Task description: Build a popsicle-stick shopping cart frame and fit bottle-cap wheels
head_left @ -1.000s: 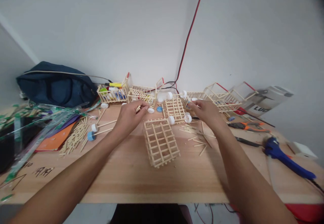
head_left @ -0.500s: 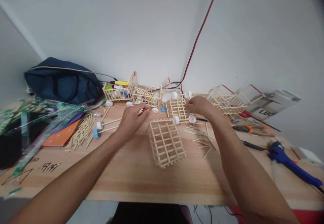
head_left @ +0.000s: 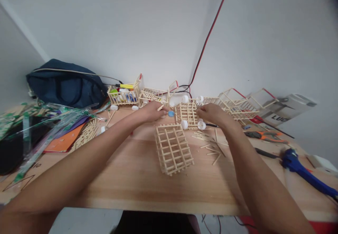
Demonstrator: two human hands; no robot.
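My left hand is closed in a pinch around a short wooden stick, just left of a blue bottle cap. A small cart of wooden sticks with white bottle-cap wheels lies wheels up between my hands. My right hand has its fingers closed at the cart's right side; its fingertips are partly hidden. Nearer to me a basket of crossed wooden sticks rests apart from both hands.
Finished stick carts line the wall. Loose sticks lie right of the basket. Pliers and a blue glue gun are at right. A blue bag, plastic wrappers and more sticks fill the left.
My left hand has moved right and slightly away from me with the stick, closer to the upturned cart. My right hand stays at the cart, shifted only a little. The basket has not moved.
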